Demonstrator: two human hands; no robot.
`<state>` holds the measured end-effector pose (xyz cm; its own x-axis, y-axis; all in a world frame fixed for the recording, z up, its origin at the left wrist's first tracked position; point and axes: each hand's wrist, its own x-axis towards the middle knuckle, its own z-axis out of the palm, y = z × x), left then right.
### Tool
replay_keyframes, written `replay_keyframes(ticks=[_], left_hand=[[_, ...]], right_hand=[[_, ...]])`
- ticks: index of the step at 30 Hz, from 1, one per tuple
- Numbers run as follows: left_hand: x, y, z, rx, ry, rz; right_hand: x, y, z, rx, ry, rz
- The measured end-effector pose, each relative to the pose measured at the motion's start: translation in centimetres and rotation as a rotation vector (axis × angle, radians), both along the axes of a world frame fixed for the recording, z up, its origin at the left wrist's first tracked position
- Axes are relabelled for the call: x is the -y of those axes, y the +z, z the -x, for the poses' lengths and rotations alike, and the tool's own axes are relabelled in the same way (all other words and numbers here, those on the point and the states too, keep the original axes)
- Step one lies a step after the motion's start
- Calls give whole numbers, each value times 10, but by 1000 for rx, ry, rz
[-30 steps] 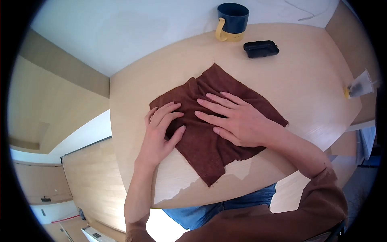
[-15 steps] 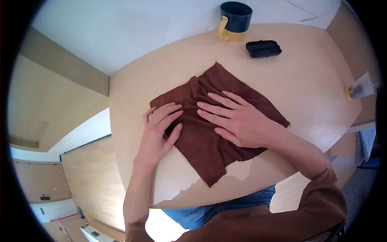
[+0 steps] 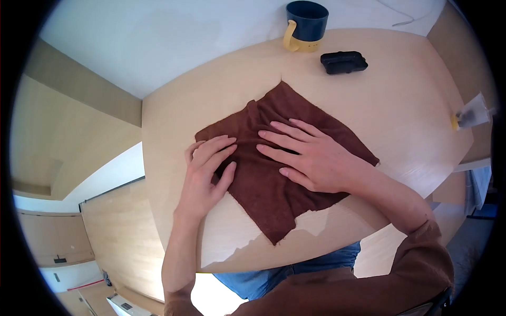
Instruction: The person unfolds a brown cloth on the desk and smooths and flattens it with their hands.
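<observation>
A dark brown cloth (image 3: 263,195) with frayed edges lies on the light wooden table (image 3: 174,121), wrinkled and ridged around its middle. Resting on its left side is my left hand (image 3: 206,171), fingers stretched across the edge and thumb pointing inward. My right hand (image 3: 316,160) lies flat over the cloth's centre right with its fingers spread. Both hands press on the fabric from above, and neither grips it. Parts of the cloth under the palms are hidden.
A blue and yellow mug (image 3: 307,26) stands at the table's far edge by the wall. Close to it lies a small black case-like object (image 3: 343,62). At the right edge is a translucent item with a yellow part (image 3: 470,113).
The whole view has shifted very slightly. Both hands and the cloth keep the same positions relative to each other.
</observation>
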<state>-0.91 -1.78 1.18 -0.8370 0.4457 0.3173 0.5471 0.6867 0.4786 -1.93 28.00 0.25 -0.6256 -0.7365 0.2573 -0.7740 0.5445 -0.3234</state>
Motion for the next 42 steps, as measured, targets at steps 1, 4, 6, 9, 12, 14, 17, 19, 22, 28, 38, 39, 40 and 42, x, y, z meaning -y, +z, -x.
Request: replay_keyframes(ticks=[1,4,6,9,12,14,17,19,22,28,38,39,40,42], left_hand=[[-1,0,1,-10,-3,0],[-1,-1,-2,-14,2,0],[0,1,0,-11,2,6],[-2,0,0,-11,14,-14],[-4,-1,0,-5,19,-21],[-5,1,1,-11,27,-8],[-3,2,0,-11,37,5],[-3,2,1,-20,39,-2],[-3,2,-2,-15,51,-12],[-3,-1,-2,-32,83,-22],[-3,-1,0,-3,94,-52],[-2,0,-1,3,96,-54],[-1,1,-3,7,100,-41],[-1,1,-2,1,97,-17]], right_hand=[[-1,0,0,7,3,7],[-1,-2,-1,-10,-2,24],[1,-2,2,-19,7,40],[3,-1,4,-47,23,60],[4,-2,8,-70,27,86],[5,-3,9,-75,28,99],[6,-5,11,-90,25,103],[7,-10,10,-101,24,102],[7,-10,6,-100,0,87],[7,-10,7,-75,20,68],[8,-10,2,-40,-10,30],[8,-7,1,-39,-14,22],[9,-6,0,-42,-20,15],[10,-8,-1,-26,-18,43]])
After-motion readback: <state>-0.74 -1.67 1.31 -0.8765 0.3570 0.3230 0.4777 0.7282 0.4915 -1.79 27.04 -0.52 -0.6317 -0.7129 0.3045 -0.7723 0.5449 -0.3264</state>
